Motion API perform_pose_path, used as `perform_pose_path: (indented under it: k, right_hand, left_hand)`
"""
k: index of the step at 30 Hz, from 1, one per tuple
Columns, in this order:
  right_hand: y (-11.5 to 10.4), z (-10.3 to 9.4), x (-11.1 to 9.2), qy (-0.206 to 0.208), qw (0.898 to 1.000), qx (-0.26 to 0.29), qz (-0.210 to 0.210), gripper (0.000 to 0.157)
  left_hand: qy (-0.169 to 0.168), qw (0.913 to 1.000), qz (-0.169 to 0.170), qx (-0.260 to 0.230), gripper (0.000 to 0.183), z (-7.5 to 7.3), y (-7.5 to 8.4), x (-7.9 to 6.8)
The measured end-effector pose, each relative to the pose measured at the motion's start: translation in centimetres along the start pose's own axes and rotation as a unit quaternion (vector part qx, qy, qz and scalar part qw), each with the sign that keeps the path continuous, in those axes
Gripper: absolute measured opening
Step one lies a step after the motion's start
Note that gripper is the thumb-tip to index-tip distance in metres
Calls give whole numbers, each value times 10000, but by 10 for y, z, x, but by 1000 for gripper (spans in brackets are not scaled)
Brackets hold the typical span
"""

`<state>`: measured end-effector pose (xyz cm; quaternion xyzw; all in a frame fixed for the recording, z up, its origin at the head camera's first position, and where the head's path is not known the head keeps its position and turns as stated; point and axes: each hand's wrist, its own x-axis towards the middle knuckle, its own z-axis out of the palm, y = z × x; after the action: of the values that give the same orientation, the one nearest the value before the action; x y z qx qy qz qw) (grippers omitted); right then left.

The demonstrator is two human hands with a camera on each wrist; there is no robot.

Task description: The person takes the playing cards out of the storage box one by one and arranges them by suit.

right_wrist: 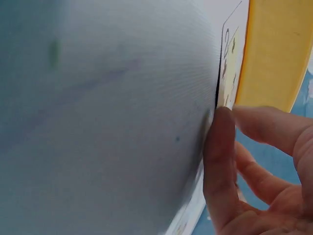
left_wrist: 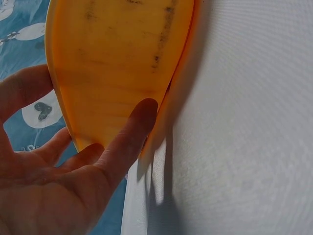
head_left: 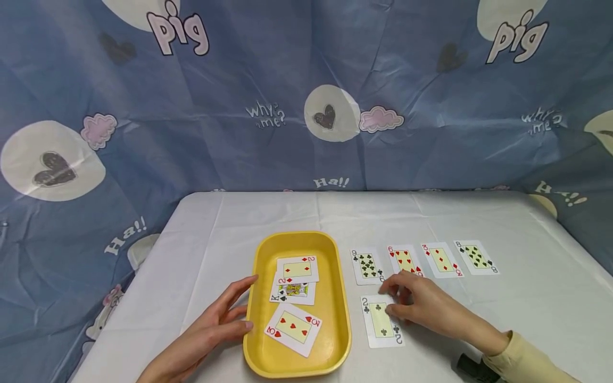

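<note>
In the head view my right hand [head_left: 421, 306] pinches the right edge of a two of clubs card [head_left: 380, 322] between thumb and index finger; the right wrist view shows the fingertips [right_wrist: 224, 117] close together at the card's edge. That card lies face up just right of a yellow tray [head_left: 344, 319]. My left hand [head_left: 210, 327] touches the tray's left wall, with thumb and fingers spread rather than wrapped round it. Inside the tray lie a two of diamonds [head_left: 298, 270] overlapping a king of spades [head_left: 293, 291], and a three of hearts [head_left: 293, 330] nearer me.
Beyond my right hand a row of face-up cards holds a nine of clubs [head_left: 367, 266], a six of hearts [head_left: 403, 258], a three of diamonds [head_left: 441, 260] and an eight of spades [head_left: 475, 258]. The white-covered table [head_left: 230, 223] meets a blue printed cloth [head_left: 268, 154] behind.
</note>
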<state>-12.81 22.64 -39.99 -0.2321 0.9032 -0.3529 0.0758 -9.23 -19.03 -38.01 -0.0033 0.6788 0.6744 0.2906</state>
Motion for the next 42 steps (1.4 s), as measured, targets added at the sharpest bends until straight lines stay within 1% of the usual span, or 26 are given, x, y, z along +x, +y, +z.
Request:
perform_pose_path:
  k: [3, 7, 12, 16, 19, 23, 29, 32, 37, 42]
  right_hand:
    - [-2, 1, 4, 182, 9995, 94, -241, 27]
    - [-10, 2, 12, 360, 9958, 569, -621, 26]
    - [-25, 7, 22, 471, 9846, 1206, -1170, 26]
    - [-37, 11, 29, 543, 9747, 1476, -1585, 29]
    - [-44, 16, 34, 498, 9668, 1704, -1839, 29]
    - [-53, 21, 40, 298, 9590, 1953, -2032, 28]
    - [-67, 31, 50, -33, 9506, 2168, -2220, 29]
    - [-72, 35, 56, -276, 9494, 2158, -2266, 30]
    - [-83, 39, 72, -887, 9504, 2053, -2162, 31]
    - [-93, 44, 94, -1710, 9416, 1893, -2198, 32]
  left_hand:
    - [-7, 10000, -5, 26, 75, 0, 0, -1]
    - [-19, 10000, 35, 15, 75, 0, 1, -1]
    - [-112, 9999, 75, -4, 75, -1, 0, -1]
    - [-91, 9999, 72, -17, 76, -1, 1, -1]
    - [-58, 10000, 63, -18, 76, -1, 1, 0]
    - [-58, 10000, 58, 21, 76, -1, 1, -1]
    - [-14, 10000, -3, -20, 76, -1, 0, 0]
    - [-5, 10000, 13, -20, 76, -1, -1, 1]
    - [8, 10000, 49, 24, 75, -2, -1, 1]
    - [-45, 10000, 65, 47, 75, -2, -2, 1]
